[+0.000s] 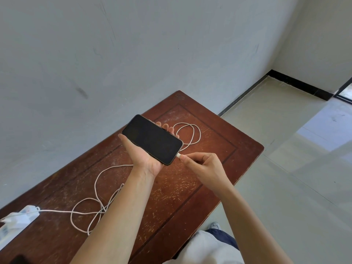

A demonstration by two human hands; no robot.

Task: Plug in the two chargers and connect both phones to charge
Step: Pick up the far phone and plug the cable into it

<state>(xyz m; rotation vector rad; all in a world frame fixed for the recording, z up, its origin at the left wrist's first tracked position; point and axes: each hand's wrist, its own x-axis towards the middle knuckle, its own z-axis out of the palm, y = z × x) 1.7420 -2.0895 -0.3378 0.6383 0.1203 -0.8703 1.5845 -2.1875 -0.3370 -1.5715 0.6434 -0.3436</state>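
A black phone (152,140) with a dark screen lies face up in my left hand (142,155), held above the wooden table (228,134). My right hand (204,166) pinches the white plug (179,155) of a charging cable at the phone's bottom edge. The white cable (187,134) loops on the table behind the phone and runs in coils toward the left. A white power strip (17,220) with a white charger plugged in sits at the table's left end. A dark object, cut off, shows at the bottom left edge (19,260).
The table stands against a grey wall (114,54). Its right edge drops to a pale tiled floor (285,168). My shoe (215,225) and trouser leg show below the table's near edge.
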